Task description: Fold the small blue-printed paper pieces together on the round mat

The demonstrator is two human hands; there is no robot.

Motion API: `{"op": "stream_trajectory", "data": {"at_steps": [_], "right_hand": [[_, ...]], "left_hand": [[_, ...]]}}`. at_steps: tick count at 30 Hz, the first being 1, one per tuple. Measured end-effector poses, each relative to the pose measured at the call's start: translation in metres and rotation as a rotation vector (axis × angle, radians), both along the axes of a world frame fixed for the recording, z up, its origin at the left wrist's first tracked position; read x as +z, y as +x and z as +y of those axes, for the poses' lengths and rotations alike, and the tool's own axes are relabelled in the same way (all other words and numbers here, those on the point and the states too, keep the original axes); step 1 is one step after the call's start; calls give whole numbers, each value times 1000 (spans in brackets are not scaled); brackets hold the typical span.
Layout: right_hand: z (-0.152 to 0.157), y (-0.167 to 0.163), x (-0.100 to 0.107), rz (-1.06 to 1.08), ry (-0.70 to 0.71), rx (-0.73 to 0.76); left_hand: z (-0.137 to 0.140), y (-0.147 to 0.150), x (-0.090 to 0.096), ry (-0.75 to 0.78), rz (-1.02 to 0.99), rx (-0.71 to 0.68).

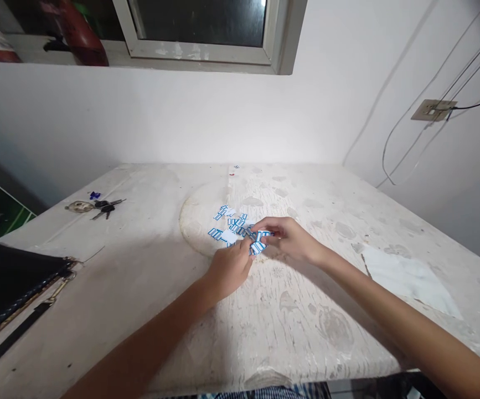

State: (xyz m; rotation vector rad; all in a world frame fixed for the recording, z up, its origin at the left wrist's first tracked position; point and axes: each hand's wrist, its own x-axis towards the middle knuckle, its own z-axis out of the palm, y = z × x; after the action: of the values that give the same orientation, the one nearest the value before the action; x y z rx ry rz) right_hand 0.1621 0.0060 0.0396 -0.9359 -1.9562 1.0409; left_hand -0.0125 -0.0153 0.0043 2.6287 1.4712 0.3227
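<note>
Small white paper pieces with blue printed outlines (222,234) lie in a loose pile on the table's middle. Between my two hands are a few more of these blue-and-white pieces (258,245). My left hand (230,270) pinches them from the near left side, its fingertips partly hidden. From the right, my right hand (288,237) curls its thumb and fingers around the same pieces. Both hands are just in front of the pile and cover part of it. The print is too small to read.
A worn whitish table (165,310) meets the wall. Keys (106,207) lie at far left, above a black zipped pouch (15,282) with a strap. A pale sheet (409,280) is at right. Bottles (82,36) stand on the window sill; wires hang from a wall socket (433,110).
</note>
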Motion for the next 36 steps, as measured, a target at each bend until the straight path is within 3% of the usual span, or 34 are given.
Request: {"op": "stream_trajectory", "data": {"at_steps": [7,13,22,29,36], "right_hand": [[-16,-15,-16,-128,268,-9],[-15,-4,-11,-240,415,-44],[-16,6,-10,-353,361,13],[-13,4,-19,-385,486,74],[-11,2,-22,-357,525,81]], "left_hand": [[-3,-1,-3,68,-4,-35],[-2,3,-3,96,60,2],[-1,6,1,36,56,84],[-3,5,3,34,29,70],[-4,7,-1,94,35,88]]}}
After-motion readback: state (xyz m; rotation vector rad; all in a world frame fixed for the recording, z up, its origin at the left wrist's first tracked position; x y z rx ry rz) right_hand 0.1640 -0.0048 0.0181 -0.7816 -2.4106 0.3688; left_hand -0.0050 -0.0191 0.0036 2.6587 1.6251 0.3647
